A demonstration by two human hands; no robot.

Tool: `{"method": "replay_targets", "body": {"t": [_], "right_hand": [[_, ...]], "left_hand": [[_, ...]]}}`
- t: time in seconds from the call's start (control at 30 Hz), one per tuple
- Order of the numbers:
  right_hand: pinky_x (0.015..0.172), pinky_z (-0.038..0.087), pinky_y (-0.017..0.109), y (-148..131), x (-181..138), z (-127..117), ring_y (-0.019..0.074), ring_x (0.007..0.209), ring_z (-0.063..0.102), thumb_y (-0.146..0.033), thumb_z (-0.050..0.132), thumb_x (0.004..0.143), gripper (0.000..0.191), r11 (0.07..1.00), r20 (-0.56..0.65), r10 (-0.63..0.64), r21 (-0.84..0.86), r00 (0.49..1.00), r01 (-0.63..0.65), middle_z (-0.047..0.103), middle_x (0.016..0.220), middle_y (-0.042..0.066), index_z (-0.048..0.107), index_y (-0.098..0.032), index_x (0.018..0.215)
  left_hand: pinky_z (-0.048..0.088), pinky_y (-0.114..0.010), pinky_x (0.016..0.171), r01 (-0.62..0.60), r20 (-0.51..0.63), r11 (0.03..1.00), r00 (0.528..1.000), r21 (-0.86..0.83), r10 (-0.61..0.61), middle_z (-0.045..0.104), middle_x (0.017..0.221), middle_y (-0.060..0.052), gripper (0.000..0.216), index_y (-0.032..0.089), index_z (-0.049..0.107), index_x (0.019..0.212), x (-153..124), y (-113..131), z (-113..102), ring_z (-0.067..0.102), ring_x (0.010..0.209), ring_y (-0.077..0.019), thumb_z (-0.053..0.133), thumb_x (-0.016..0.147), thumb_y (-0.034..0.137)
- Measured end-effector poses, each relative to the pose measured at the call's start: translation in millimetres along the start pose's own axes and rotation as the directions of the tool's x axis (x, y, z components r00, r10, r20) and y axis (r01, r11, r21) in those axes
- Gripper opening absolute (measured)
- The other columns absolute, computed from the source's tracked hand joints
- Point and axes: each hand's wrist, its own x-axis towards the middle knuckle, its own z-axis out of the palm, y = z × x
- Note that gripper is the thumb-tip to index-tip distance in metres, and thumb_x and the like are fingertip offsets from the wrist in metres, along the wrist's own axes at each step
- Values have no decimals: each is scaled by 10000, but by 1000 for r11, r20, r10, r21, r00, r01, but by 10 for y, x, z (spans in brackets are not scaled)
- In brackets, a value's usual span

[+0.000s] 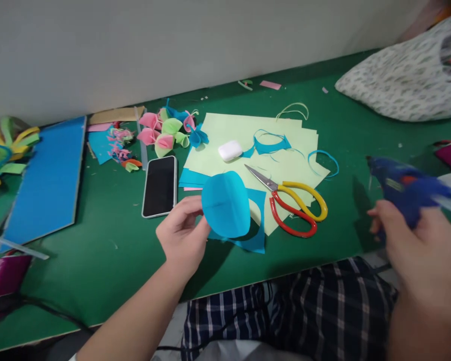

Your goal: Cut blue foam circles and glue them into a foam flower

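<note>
My left hand [184,228] pinches the edge of a round blue paper piece [226,204], which has a crease across its middle. At the right, my right hand [417,245] is wrapped round a blue hot glue gun [406,185], its nozzle pointing left; both are slightly blurred. Scissors [285,200] with one red and one yellow handle lie partly open between my hands. Under the round piece rests a blue paper sheet [257,243] with a curved cut-out. Light green paper sheets [218,130] are stacked behind, with blue paper scraps [272,144] and a white case [230,150] on top.
A phone [160,186] lies left of the sheets. Behind it are folded pink, green and blue paper flowers [165,130]. A blue board [47,180] stands farther left. A patterned cloth bag [402,75] sits back right. A black cable [52,311] crosses the near left edge.
</note>
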Motion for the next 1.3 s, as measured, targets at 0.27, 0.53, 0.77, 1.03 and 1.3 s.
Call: {"method": "replay_targets", "body": {"t": [0.27,0.53,0.77,1.03,1.3], "right_hand": [[622,428,393,8,438,132,307,742,651,-447,688,746,432,906,-62,-317,-314,946,283,732,839,191,723,-124,1031],[809,526,367,-1107,-483,24,234,971,649,-293,657,821,256,617,-12,-601,628,799,474,713,1015,84,680,-203,1059],[861,515,304,-1346,-712,110,159,919,649,-122,629,822,157,522,12,-621,752,783,403,718,920,10,685,-188,953],[917,506,287,-1337,-770,158,135,944,653,-52,621,804,263,490,-14,-638,764,770,420,722,963,-23,677,-210,1006],[918,542,346,-1324,-776,183,183,1025,665,-66,620,803,362,483,-44,-666,734,744,476,729,1068,3,644,-230,1125]], "left_hand": [[515,-226,609,-79,46,990,996,120,74,697,789,7,339,223,709,910,23,109,-2,625,708,-114,679,692,-35],[493,-285,606,-377,180,811,926,448,331,656,715,-17,238,164,644,814,52,241,6,603,676,-152,692,671,-20],[520,-317,642,-458,311,729,887,508,340,665,736,-46,214,158,626,856,46,326,-41,610,704,-174,703,703,29],[528,-316,626,-491,333,711,870,504,365,669,705,-53,146,151,627,828,62,331,-4,611,667,-172,681,732,56],[534,-306,607,-502,330,704,864,502,381,684,711,-46,120,164,644,800,62,319,16,609,651,-167,703,725,91]]}}
